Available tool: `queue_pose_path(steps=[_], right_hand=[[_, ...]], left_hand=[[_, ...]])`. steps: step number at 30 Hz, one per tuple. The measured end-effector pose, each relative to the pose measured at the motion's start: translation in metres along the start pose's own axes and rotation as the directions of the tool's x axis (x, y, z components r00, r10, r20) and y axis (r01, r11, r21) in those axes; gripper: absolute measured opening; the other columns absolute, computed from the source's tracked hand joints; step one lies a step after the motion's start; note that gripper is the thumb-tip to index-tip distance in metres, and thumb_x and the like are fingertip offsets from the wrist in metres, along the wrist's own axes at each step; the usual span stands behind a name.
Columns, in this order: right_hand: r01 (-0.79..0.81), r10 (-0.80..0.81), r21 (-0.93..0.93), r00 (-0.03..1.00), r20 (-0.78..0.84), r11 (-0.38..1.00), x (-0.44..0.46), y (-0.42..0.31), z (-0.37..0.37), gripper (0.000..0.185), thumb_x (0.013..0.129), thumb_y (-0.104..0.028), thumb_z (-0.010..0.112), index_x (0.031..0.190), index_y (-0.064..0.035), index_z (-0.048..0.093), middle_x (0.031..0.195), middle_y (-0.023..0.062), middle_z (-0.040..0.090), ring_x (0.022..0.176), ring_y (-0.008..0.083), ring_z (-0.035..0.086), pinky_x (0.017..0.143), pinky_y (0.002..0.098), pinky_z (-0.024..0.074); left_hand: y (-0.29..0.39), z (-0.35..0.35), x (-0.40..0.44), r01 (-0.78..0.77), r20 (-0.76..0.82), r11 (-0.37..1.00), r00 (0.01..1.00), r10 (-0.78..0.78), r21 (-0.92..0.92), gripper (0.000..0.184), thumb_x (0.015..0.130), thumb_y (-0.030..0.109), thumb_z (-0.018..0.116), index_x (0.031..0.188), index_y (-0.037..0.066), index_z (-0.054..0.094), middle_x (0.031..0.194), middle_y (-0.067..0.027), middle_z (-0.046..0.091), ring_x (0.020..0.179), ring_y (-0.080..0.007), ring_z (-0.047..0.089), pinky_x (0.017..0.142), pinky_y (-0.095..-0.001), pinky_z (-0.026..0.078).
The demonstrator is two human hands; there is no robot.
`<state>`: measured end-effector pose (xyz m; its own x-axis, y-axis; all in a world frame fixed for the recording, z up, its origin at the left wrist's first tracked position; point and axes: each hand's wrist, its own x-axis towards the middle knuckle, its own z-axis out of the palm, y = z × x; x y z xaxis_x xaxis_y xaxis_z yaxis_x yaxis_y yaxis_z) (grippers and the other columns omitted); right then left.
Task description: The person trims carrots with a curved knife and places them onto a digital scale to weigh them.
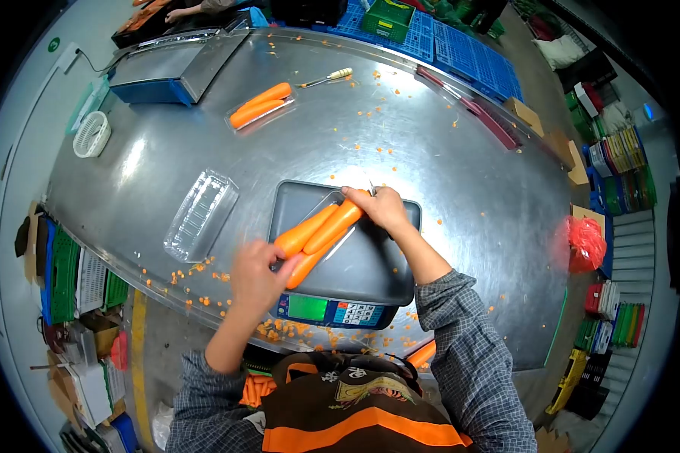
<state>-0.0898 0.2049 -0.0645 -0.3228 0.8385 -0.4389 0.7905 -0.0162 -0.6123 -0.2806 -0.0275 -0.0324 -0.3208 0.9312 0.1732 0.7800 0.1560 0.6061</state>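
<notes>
Several peeled orange carrots (327,226) lie side by side in a clear plastic tray (344,240) on the dark platform of a weighing scale (295,202). My left hand (258,273), slightly blurred, closes its thumb and fingers at the carrots' near left ends. At the far right end my right hand (384,207) grips a carrot, thumb along its top. Something thin and shiny sticks up beside the right fingers; I cannot tell what it is. The scale's green display (307,307) and keypad face me.
An empty clear tray (202,217) lies to the left. Farther back are a tray of carrots (261,106) and a light-handled tool (327,77). Orange scraps (295,331) litter the metal table (491,226). A red plastic bag (585,243) hangs at right; a metal machine (170,68) stands back left.
</notes>
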Motion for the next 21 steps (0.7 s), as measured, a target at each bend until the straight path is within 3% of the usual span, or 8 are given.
queue_pose_path(steps=[4,6,10,12,15,16,18,21], right_hand=[[-0.035,0.035,0.001,0.997,-0.062,0.999,-0.022,-0.015,0.004,0.078,0.077,-0.075,0.064,0.098,-0.0007,0.075,0.095,0.0240,0.073,0.094,0.0374,0.071,0.084,0.0433,0.0546],[0.080,-0.079,0.007,0.988,-0.135,0.997,-0.035,-0.011,0.025,0.083,0.078,-0.075,0.063,0.111,0.0001,0.067,0.101,0.0258,0.071,0.098,0.0399,0.069,0.086,0.0467,0.0536],[0.113,-0.132,-0.099,0.967,-0.216,0.989,-0.046,-0.019,0.018,0.083,0.078,-0.072,0.066,0.112,0.0040,0.060,0.108,0.0271,0.067,0.099,0.0411,0.068,0.085,0.0480,0.0545],[0.145,-0.177,-0.142,0.953,-0.246,0.979,-0.047,-0.027,0.019,0.080,0.078,-0.069,0.067,0.110,0.0037,0.060,0.107,0.0263,0.067,0.097,0.0415,0.069,0.083,0.0489,0.0547],[0.140,-0.161,-0.098,0.952,-0.262,0.985,-0.055,-0.030,0.035,0.077,0.076,-0.065,0.072,0.110,0.0026,0.058,0.109,0.0252,0.066,0.098,0.0423,0.068,0.082,0.0504,0.0548],[0.114,-0.131,-0.069,0.928,-0.348,0.991,-0.049,-0.024,0.044,0.078,0.077,-0.068,0.069,0.107,0.0022,0.057,0.110,0.0249,0.065,0.098,0.0406,0.068,0.081,0.0502,0.0545],[0.134,-0.157,-0.087,0.914,-0.374,0.987,-0.046,-0.024,0.045,0.079,0.077,-0.067,0.070,0.111,0.0029,0.055,0.112,0.0246,0.062,0.101,0.0409,0.067,0.082,0.0500,0.0548],[0.136,-0.161,-0.098,0.927,-0.339,0.986,-0.045,-0.028,0.038,0.082,0.078,-0.069,0.068,0.117,0.0019,0.053,0.112,0.0245,0.061,0.102,0.0420,0.067,0.083,0.0491,0.0554]], left_hand=[[-0.002,0.020,-0.046,-0.020,-0.053,1.000,0.998,0.020,0.001,0.039,0.072,0.020,0.088,0.098,0.003,0.065,0.098,-0.0129,0.062,0.093,-0.0334,0.061,0.080,-0.0413,0.051],[-0.008,0.033,-0.049,-0.091,-0.140,0.994,0.987,0.082,-0.061,0.042,0.071,0.017,0.088,0.102,0.002,0.064,0.103,-0.0159,0.061,0.099,-0.0361,0.060,0.085,-0.0426,0.050],[0.009,0.016,-0.038,-0.039,-0.217,0.998,0.976,0.029,-0.040,0.042,0.063,0.015,0.091,0.095,0.006,0.064,0.101,-0.0132,0.055,0.099,-0.0337,0.056,0.087,-0.0434,0.048],[0.026,0.017,-0.012,-0.115,-0.152,0.992,0.982,0.108,-0.041,0.056,0.067,0.024,0.090,0.112,0.003,0.063,0.109,-0.0159,0.057,0.106,-0.0355,0.055,0.094,-0.0477,0.044],[0.034,0.041,0.010,-0.153,-0.093,0.909,0.975,0.204,0.388,0.106,0.074,0.051,0.082,0.144,-0.012,0.036,0.134,-0.0268,0.053,0.119,-0.0403,0.053,0.104,-0.0548,0.035],[0.027,0.053,0.010,-0.168,-0.104,0.905,0.969,0.225,0.392,0.106,0.074,0.051,0.082,0.144,-0.012,0.036,0.134,-0.0268,0.053,0.119,-0.0403,0.053,0.104,-0.0548,0.035],[0.016,0.070,0.012,-0.012,0.155,0.953,0.987,-0.037,0.304,0.109,0.070,0.058,0.082,0.142,-0.011,0.039,0.133,-0.0273,0.054,0.120,-0.0399,0.053,0.104,-0.0537,0.036],[0.021,0.063,0.017,-0.036,0.185,0.926,0.982,-0.037,0.377,0.122,0.060,0.067,0.084,0.142,-0.011,0.039,0.123,-0.0262,0.060,0.113,-0.0399,0.058,0.099,-0.0496,0.041]])
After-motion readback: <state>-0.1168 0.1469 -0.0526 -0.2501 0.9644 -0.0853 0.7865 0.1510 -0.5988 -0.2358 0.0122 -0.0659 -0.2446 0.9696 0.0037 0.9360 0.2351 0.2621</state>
